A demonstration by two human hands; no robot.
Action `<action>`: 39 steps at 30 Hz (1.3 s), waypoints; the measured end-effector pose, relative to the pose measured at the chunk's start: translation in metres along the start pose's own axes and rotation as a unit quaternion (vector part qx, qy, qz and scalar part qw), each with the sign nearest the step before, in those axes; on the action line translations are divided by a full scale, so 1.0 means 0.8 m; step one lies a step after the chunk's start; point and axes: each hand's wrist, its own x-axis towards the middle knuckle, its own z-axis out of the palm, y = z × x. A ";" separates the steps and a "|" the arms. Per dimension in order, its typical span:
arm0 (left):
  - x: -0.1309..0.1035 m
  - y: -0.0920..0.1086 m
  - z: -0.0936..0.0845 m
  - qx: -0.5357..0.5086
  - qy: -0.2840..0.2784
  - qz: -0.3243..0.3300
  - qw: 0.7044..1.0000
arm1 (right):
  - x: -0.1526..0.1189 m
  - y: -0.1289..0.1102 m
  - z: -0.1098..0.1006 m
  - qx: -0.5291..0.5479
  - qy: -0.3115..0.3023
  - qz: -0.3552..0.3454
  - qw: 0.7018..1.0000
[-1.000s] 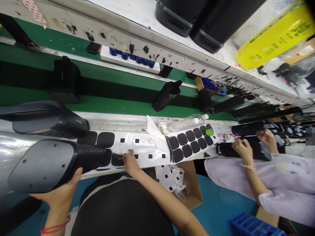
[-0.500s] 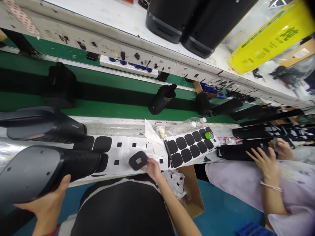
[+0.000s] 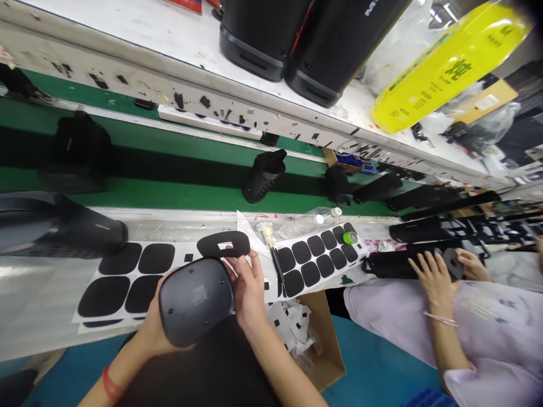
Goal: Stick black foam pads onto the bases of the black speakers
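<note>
My left hand [image 3: 155,325] grips a dark device [image 3: 197,302] from its left side, its flat rounded end with small screw holes turned up toward me. Just above that end, my right hand [image 3: 248,282] pinches a black rounded pad [image 3: 223,244] with a square cutout. The right fingers are beside the device's upper right edge. Sheets of black rounded pads lie on the bench, one [image 3: 114,258] to the left and another [image 3: 316,260] to the right.
A second dark device [image 3: 63,226] lies at the left. A black-handled brush [image 3: 278,263], plastic bottles [image 3: 301,225] and a green roll [image 3: 350,237] are on the bench. Below stands a carton [image 3: 328,339] of scraps. At right, another person's hands [image 3: 435,282] hold a black part.
The device in my left hand has moved right and turned its end toward me. My right hand has lifted the pad off the bench area to above that end.
</note>
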 end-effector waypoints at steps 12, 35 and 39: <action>0.011 0.072 0.022 -0.046 -0.023 -0.032 0.998 | 0.024 -0.052 -0.012 -0.012 0.128 0.006 0.992; 0.010 0.087 0.050 -0.239 -0.022 -0.051 0.969 | -0.040 -0.046 -0.004 -0.487 -0.040 -0.197 0.850; 0.011 0.090 0.052 -0.246 -0.012 -0.056 0.968 | -0.042 -0.045 -0.007 -0.500 -0.046 -0.213 0.838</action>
